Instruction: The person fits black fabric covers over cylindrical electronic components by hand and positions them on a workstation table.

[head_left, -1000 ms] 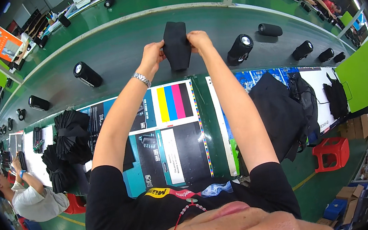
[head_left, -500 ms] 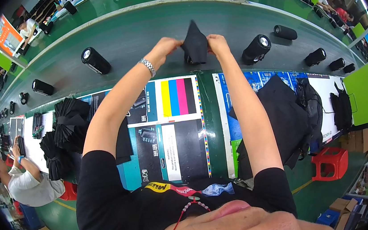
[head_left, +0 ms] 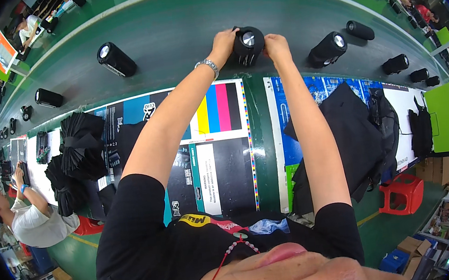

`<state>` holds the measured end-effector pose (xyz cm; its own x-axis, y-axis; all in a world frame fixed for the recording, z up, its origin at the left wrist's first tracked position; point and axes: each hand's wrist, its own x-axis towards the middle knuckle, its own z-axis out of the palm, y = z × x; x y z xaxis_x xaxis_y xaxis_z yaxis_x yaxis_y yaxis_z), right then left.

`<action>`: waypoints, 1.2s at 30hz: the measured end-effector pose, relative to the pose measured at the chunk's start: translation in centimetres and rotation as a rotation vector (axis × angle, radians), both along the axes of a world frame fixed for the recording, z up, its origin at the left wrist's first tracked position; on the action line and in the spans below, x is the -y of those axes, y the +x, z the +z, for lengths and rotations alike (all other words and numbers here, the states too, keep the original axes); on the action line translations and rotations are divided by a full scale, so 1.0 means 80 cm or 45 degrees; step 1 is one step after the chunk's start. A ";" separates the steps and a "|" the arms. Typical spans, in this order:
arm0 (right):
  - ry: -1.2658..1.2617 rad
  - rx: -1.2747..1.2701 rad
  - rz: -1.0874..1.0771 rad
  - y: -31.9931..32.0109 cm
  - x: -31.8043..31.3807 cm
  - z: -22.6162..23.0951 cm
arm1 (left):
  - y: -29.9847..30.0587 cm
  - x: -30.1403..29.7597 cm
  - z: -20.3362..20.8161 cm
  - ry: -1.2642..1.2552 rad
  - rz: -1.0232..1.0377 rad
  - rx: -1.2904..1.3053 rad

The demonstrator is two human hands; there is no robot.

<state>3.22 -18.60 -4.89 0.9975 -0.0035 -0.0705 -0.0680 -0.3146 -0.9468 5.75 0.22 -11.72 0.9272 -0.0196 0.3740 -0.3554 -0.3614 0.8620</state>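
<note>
A black cylindrical speaker (head_left: 245, 58) with a silver round end stands on the grey conveyor belt straight ahead of me. Black cloth, apparently a bag (head_left: 254, 29), shows around its upper end; where cloth meets speaker is hard to tell. My left hand (head_left: 224, 46) is closed at the left edge of the cloth, fingertips pinched. On the other side my right hand (head_left: 277, 47) pinches the right edge. Another black speaker (head_left: 328, 49) is tilted on the belt to the right, and one more (head_left: 116, 59) lies to the left.
Bundles of black cloth bags (head_left: 79, 140) lie on the table at left. A black cloth pile (head_left: 343, 133) covers the right part. Printed sheets (head_left: 228, 178) lie between them. Several more speakers line the belt (head_left: 181, 40). A co-worker (head_left: 36, 220) sits at far left; a red stool (head_left: 401, 194) stands at right.
The black cloth, earlier held up in a point between my hands, now sits lower around the speaker, whose silver end has come into sight. Both hands have shifted slightly right.
</note>
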 end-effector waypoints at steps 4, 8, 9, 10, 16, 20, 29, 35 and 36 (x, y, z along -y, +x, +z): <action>-0.485 0.035 -0.181 -0.011 0.064 -0.044 | 0.002 0.079 -0.061 0.703 0.312 0.246; -0.654 0.035 -0.161 -0.010 0.051 -0.029 | 0.035 0.064 -0.079 -0.322 0.155 0.144; -0.744 0.034 -0.155 -0.014 0.047 -0.025 | 0.032 0.061 -0.086 -0.316 0.160 0.128; -0.839 0.044 -0.165 -0.015 0.051 -0.024 | 0.032 0.069 -0.084 -0.316 0.143 0.150; -0.943 -0.011 -0.203 -0.009 0.084 -0.029 | -0.012 0.101 -0.004 0.080 0.158 -0.081; -0.563 0.149 -0.165 -0.020 0.066 -0.041 | -0.052 0.109 0.064 -1.044 -0.054 -0.330; 1.078 0.288 -0.204 -0.107 -0.014 0.015 | -0.120 0.095 0.151 -1.460 -0.478 -0.595; 0.943 -0.139 0.054 -0.114 -0.016 0.041 | -0.139 0.079 0.164 -1.633 -0.315 -0.619; 0.958 -0.321 0.159 -0.118 -0.009 0.046 | -0.137 0.077 0.166 -1.642 -0.229 -0.692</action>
<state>-6.20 -17.87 -1.23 0.9410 0.2454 -0.2331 -0.3149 0.3820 -0.8688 -5.17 -5.97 1.54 0.9811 -0.0746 -0.1785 0.1675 0.7895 0.5905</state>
